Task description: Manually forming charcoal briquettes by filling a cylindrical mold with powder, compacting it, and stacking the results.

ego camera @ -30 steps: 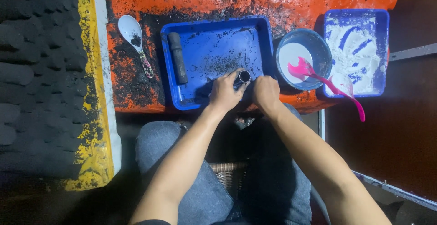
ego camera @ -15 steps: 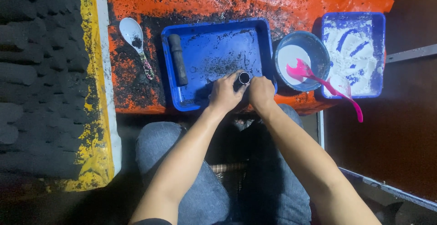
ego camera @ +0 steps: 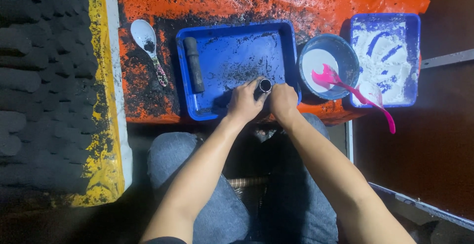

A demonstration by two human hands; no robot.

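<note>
both hands, left hand (ego camera: 243, 103) and right hand (ego camera: 282, 101), have fingers closed round a small dark tube (ego camera: 264, 86) at the blue tray (ego camera: 232, 41) front edge; best kept upright, grip steady.

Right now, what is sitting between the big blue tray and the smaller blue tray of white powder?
In the head view, a round blue bowl of white liquid sits between the big tray and the powder tray, with a pink spoon in it.
</note>
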